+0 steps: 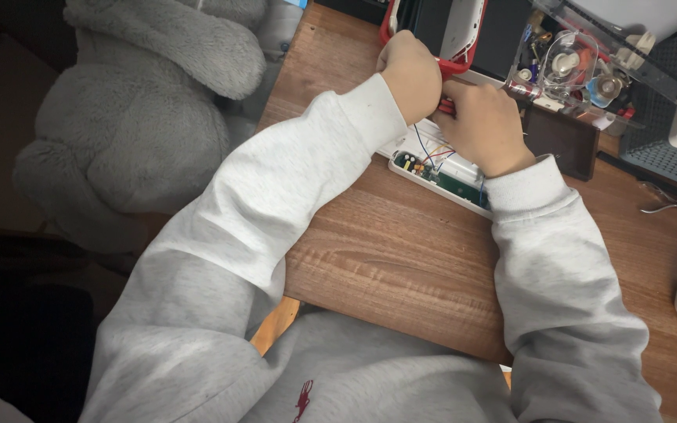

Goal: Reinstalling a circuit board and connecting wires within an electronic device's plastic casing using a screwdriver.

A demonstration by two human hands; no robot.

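Both fists are clenched together over a thin red-handled tool (446,106): left hand (410,74) curled above, right hand (483,129) gripping beside it. Beneath them lies an opened white plastic casing (432,174) showing a green circuit board (436,176) with coloured wires, on the brown wooden desk (401,258). A clear plastic organiser box (570,66) sits just right.

I see an opened casing with a circuit board (437,174) lying on the wooden table (401,258), under my left hand (410,74) and right hand (481,127). A clear organiser box (566,66) sits right of them; a plush toy (131,110) sits left of the table.
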